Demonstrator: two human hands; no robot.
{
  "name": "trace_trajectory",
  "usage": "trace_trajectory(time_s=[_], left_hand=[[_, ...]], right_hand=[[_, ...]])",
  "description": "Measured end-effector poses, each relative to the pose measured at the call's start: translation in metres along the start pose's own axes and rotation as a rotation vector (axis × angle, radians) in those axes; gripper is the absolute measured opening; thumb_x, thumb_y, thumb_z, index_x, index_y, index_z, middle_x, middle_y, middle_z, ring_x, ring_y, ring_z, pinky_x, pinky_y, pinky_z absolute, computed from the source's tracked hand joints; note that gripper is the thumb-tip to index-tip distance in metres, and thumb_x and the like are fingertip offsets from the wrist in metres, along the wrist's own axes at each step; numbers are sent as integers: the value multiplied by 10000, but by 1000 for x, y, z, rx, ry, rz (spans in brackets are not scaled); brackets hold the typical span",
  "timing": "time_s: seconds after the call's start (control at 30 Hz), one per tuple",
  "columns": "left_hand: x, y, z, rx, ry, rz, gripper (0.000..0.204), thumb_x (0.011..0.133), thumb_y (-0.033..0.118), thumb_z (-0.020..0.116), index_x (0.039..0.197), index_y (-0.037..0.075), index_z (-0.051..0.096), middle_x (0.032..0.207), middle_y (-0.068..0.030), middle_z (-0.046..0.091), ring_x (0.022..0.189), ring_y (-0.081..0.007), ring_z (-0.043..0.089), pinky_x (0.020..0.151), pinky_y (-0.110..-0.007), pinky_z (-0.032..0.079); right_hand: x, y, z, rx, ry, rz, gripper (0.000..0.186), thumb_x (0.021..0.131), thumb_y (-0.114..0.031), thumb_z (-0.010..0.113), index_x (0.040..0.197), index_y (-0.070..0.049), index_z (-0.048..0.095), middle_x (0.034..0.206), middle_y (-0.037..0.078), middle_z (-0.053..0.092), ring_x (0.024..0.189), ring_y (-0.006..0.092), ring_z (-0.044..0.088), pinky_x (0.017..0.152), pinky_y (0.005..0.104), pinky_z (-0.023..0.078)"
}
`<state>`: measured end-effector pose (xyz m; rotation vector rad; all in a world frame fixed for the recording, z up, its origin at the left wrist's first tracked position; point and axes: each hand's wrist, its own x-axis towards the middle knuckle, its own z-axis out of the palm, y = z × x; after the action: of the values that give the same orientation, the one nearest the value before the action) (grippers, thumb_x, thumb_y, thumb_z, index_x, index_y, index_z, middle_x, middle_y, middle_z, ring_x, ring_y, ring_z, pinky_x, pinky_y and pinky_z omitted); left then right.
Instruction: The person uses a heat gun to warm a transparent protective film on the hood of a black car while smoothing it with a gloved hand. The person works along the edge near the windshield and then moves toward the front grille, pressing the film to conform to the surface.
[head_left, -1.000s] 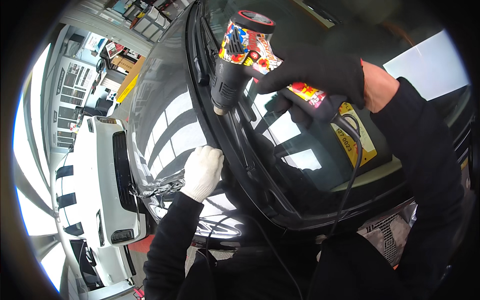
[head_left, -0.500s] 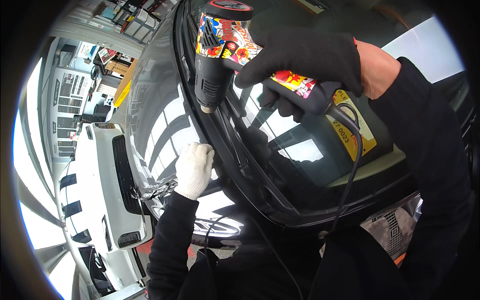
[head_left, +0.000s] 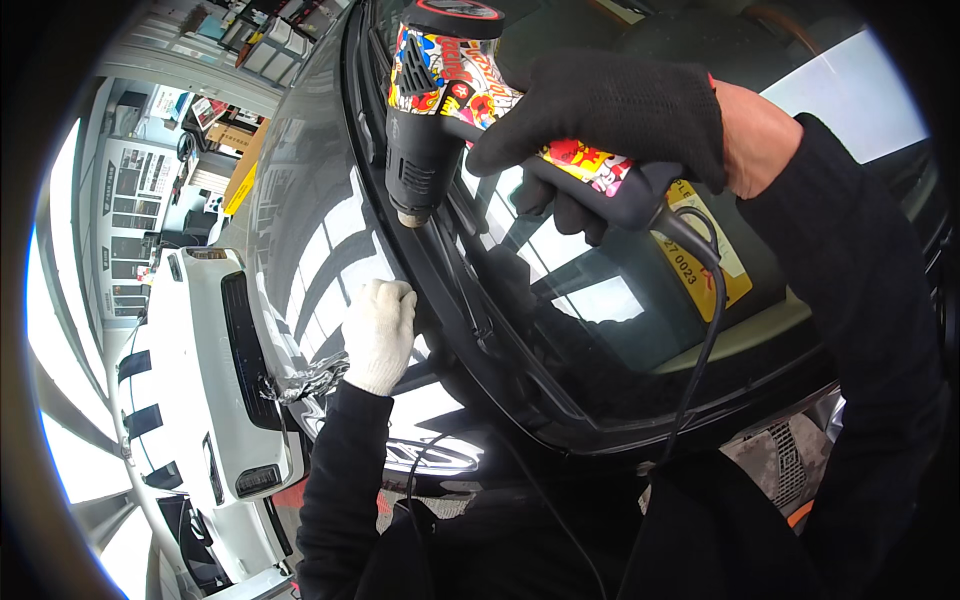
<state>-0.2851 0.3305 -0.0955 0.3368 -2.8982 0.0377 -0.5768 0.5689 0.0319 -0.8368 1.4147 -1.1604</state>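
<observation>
My right hand in a black glove grips a heat gun with a colourful patterned body, its nozzle pointing down over the wiper trough beside the windscreen. A black cord hangs from its handle. My left hand in a white knitted glove has curled fingers on the glossy dark car hood, just left of the windscreen edge; what it grips, if anything, is hidden. Crumpled silvery foil lies beside that hand at the hood's outer side. A wiper arm lies below the nozzle.
A white vehicle stands at the left, close to the hood. Shelving with stored items and a cardboard sheet are behind it. A yellow plate lies behind the windscreen. A loose cable crosses the lower middle.
The heat gun and my right hand have moved left in the view, mostly in the first half second. My left hand has shifted left and slightly up from a second ago, still with curled fingers.
</observation>
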Motion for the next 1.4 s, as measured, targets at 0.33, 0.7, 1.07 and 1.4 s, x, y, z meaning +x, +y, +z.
trace_trajectory(time_s=[0.33, 0.7, 1.07, 1.4], left_hand=[[4, -9, 4, -59, 61, -29, 74, 941, 87, 743, 974, 43, 694, 950, -136, 667, 903, -342, 668, 792, -452, 530], [11, -16, 3, -123, 52, -94, 47, 952, 58, 708, 978, 26, 685, 948, -157, 652, 892, -358, 659, 798, -459, 518], [12, -20, 3, -165, 92, -120, 37, 965, 44, 695, 976, 23, 667, 960, -162, 639, 903, -349, 649, 818, -449, 509], [12, -24, 2, -187, 121, -157, 45, 949, 38, 704, 964, 38, 662, 941, -147, 642, 906, -339, 653, 827, -438, 508]], right_hand=[[2, 2, -1, 57, -5, 16, 439, 930, -261, 816, 1164, 19, 572, 811, 135, 719, 540, 190, 715, 483, 334, 632], [1, 1, 1, 86, 27, 39, 454, 926, -258, 815, 1185, 25, 571, 797, 122, 714, 537, 191, 710, 486, 333, 620], [1, 2, -1, 25, 45, 21, 493, 916, -283, 817, 1218, 18, 569, 805, 121, 718, 535, 182, 714, 486, 302, 622], [-1, 2, 0, 39, 51, -1, 526, 921, -277, 802, 1272, 24, 551, 820, 131, 726, 529, 184, 714, 494, 296, 627]])
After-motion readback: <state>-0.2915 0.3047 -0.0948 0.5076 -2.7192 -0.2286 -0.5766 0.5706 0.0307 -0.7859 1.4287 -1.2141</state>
